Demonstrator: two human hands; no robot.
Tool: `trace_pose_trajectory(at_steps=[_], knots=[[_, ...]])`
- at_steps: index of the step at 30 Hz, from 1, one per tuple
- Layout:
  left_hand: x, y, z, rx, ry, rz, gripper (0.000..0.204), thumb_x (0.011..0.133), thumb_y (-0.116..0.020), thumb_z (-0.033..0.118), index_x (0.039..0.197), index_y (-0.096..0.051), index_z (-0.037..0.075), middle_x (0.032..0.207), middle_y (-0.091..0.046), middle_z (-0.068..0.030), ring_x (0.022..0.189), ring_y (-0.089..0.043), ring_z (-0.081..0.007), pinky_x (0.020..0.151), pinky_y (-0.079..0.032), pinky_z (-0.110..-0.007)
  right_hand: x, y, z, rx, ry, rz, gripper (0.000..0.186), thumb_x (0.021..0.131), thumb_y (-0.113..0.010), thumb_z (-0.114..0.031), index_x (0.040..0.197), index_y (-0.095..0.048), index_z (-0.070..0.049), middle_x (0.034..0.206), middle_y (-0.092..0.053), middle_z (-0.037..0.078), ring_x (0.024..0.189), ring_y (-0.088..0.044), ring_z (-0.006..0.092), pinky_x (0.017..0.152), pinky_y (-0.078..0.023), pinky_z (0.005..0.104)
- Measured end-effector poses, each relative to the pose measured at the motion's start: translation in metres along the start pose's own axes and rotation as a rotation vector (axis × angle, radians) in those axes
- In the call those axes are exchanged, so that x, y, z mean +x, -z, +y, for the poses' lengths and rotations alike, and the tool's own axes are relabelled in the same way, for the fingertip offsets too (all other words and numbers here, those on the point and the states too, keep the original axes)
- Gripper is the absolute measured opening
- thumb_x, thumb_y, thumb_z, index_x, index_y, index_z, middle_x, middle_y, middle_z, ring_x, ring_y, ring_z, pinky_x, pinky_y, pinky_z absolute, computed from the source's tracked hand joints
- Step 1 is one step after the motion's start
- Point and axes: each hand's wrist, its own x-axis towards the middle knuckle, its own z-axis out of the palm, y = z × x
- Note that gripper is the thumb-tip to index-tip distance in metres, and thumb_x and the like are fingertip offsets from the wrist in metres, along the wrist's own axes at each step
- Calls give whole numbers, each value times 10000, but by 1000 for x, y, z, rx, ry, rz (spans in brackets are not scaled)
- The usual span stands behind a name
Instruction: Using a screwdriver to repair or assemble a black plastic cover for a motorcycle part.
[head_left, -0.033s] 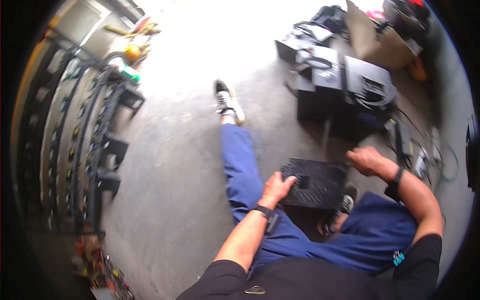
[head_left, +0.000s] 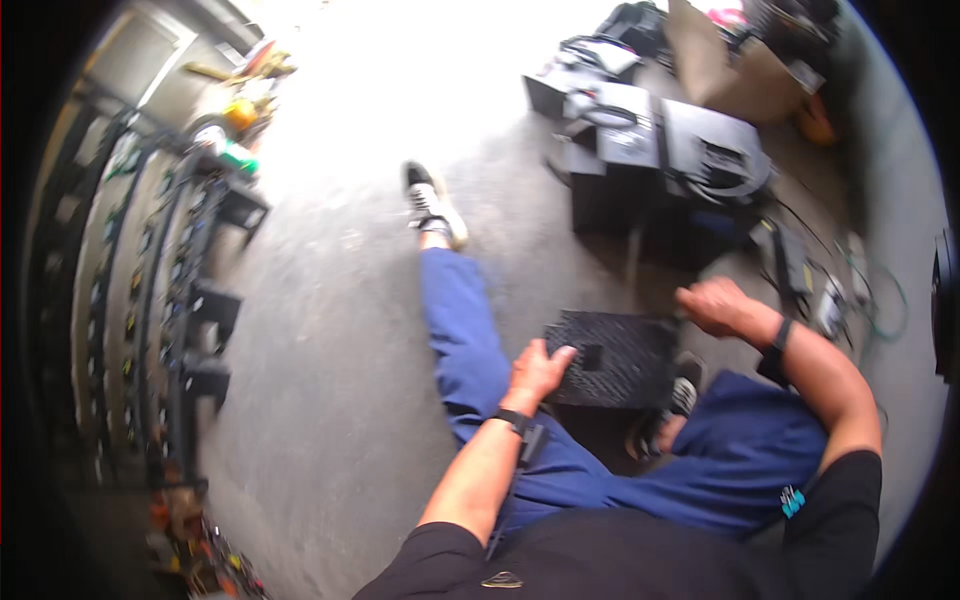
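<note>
A dark, textured rectangular panel [head_left: 625, 362] with a small square opening lies between my legs, above a dark area that I cannot make out. My left hand [head_left: 535, 372] grips its left edge, thumb on the top face. My right hand [head_left: 708, 305] is raised by the panel's upper right corner, fingers curled; whatever they may hold is hidden or too small to name. My left leg [head_left: 465, 330] is stretched forward on the concrete floor, and my right leg [head_left: 750, 425] is bent, its shoe partly behind the panel.
Silver-and-black boxes [head_left: 705, 140] with cables stand ahead to the right, near an open cardboard box [head_left: 750, 85] and dark bags. Power bricks and leads [head_left: 790, 260] lie by the right wall. A long metal rack [head_left: 150, 290] runs along the left, with mixed clutter at both ends.
The whole view has shifted slightly, so the scene sits a little further left and up. My right hand is slightly higher; my left hand stays on the panel.
</note>
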Motion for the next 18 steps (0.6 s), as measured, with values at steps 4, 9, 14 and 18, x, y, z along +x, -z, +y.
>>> trace_pose_trajectory(at_steps=[4, 9, 14, 18], knots=[[0, 7, -7, 12, 16, 52, 714, 852, -650, 581, 1159, -560, -57, 1162, -624, -303, 1120, -600, -434, 951, -472, -478, 7, 3, -3, 23, -3, -69, 291, 905, -629, -292, 1033, -543, -45, 937, -648, 206, 905, -649, 406, 749, -518, 514], [5, 7, -4, 6, -27, 23, 692, 846, -648, 597, 1166, -568, -12, 1120, -646, -296, 1085, -608, -460, 925, -479, -500, 4, 2, 11, 64, 56, -32, 207, 840, -635, -167, 1008, -570, -65, 924, -622, 180, 886, -643, 418, 718, -521, 493], [1, 6, 1, 25, -34, 14, 695, 849, -632, 610, 1172, -568, -2, 1126, -653, -281, 1090, -608, -455, 935, -471, -497, 0, 3, 8, 54, -64, -189, 264, 851, -662, -207, 1047, -564, -60, 964, -629, 183, 927, -639, 421, 753, -520, 501], [1, 7, 6, 34, -38, 11, 696, 852, -625, 614, 1176, -566, 1, 1132, -652, -280, 1099, -606, -448, 941, -469, -492, -5, 6, 16, 98, 104, -37, 348, 793, -654, -120, 1113, -532, -55, 1047, -618, 190, 995, -625, 408, 816, -513, 498]])
